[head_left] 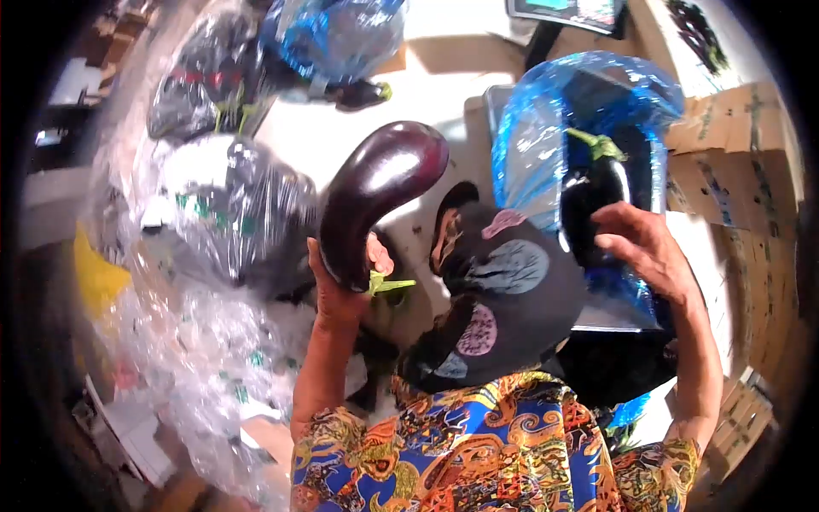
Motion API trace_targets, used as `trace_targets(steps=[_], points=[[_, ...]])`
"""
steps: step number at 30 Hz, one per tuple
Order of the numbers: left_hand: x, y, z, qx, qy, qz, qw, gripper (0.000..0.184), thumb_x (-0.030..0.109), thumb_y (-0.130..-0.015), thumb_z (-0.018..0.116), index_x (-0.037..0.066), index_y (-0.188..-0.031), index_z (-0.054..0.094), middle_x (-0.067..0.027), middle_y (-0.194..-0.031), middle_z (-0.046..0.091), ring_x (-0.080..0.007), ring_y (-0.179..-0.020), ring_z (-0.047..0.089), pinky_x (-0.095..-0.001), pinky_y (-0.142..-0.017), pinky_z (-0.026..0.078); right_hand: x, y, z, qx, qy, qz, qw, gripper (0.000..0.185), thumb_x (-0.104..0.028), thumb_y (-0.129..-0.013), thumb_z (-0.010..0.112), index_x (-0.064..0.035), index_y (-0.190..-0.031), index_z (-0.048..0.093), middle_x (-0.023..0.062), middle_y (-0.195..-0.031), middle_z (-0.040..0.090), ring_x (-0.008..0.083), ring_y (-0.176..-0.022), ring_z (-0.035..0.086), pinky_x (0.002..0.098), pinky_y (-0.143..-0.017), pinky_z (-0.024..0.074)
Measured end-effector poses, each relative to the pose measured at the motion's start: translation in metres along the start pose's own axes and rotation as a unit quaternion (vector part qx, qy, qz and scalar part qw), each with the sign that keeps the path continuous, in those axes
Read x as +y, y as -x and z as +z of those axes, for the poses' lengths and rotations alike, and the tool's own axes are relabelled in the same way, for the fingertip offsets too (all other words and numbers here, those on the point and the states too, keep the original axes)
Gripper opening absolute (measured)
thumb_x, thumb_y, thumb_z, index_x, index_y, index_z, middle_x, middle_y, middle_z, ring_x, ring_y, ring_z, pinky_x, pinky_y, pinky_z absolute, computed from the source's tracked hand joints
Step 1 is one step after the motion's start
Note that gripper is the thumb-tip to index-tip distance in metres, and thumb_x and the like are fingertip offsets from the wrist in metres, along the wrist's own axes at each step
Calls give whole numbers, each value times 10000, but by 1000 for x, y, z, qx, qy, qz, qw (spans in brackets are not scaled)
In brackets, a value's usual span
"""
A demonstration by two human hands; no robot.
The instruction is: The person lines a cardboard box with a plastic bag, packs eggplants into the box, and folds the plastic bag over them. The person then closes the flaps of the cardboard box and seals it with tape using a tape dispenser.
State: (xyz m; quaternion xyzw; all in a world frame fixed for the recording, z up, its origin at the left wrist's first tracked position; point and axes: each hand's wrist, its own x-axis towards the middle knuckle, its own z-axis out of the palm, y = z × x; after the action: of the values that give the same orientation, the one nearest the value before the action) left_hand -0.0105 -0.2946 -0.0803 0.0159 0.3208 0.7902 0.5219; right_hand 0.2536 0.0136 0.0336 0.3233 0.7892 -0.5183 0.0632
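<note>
My left hand [339, 294] is closed around the stem end of a large, curved, glossy purple eggplant [384, 175]. Its green stem [391, 282] pokes out beside my fingers, and the rounded end points up and to the right. On the right, my right hand [646, 249] hovers at a container lined with a blue plastic bag [529, 128]. Its fingers are spread and slightly bent, close to a dark eggplant [607, 175] with a green cap inside the bag. Whether the fingertips touch that eggplant, I cannot tell.
Clear plastic bags of dark produce [235, 200] crowd the left, above crumpled clear plastic [205, 341]. Another eggplant [360, 96] lies near a blue bag [341, 34] at the back. Cardboard boxes [725, 171] line the right. A screen device [572, 12] stands at the top.
</note>
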Motion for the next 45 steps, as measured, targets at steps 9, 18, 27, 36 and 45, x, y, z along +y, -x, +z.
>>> trace_targets(steps=[9,18,27,36,45], points=[[4,-94,141,-117,-407,176,889,646,411,-775,775,-35,-1187,553,-107,-1030,649,-200,-887,642,-333,-834,518,-53,-21,4,-19,-355,-123,927,698,-234,-828,762,-17,-1405,436,88,-1295,565,182,-1214,515,360,-1035,410],[-10,-104,184,-243,-707,446,493,667,258,-567,897,37,-1126,610,-132,-1043,622,-328,-957,590,-425,-860,463,-43,-44,1,-4,-550,-136,824,759,-144,-725,810,-34,-1373,430,87,-1236,565,195,-1175,508,364,-1063,341],[-23,-105,194,-216,-460,175,843,1092,299,-715,866,-4,-1499,169,-169,-1386,455,-277,-1282,466,-411,-1097,353,-36,-49,21,208,-194,-231,931,943,-196,-647,891,-48,-1420,373,158,-1250,584,263,-1191,566,363,-1022,431],[-31,-103,204,-165,-302,122,931,875,128,-681,901,28,-1377,381,-115,-1256,561,-201,-1108,604,-306,-943,512,-38,-63,46,346,17,-373,861,908,-16,-663,788,-11,-1450,336,226,-1358,490,411,-1257,477,448,-1064,387],[-2,-100,150,-182,-135,127,966,923,129,-631,775,76,-1447,345,-127,-1365,487,-287,-1263,502,-440,-1086,407,-40,-82,46,242,142,-386,879,878,-8,-595,785,-69,-1389,415,147,-1304,505,345,-1251,457,467,-1046,329]])
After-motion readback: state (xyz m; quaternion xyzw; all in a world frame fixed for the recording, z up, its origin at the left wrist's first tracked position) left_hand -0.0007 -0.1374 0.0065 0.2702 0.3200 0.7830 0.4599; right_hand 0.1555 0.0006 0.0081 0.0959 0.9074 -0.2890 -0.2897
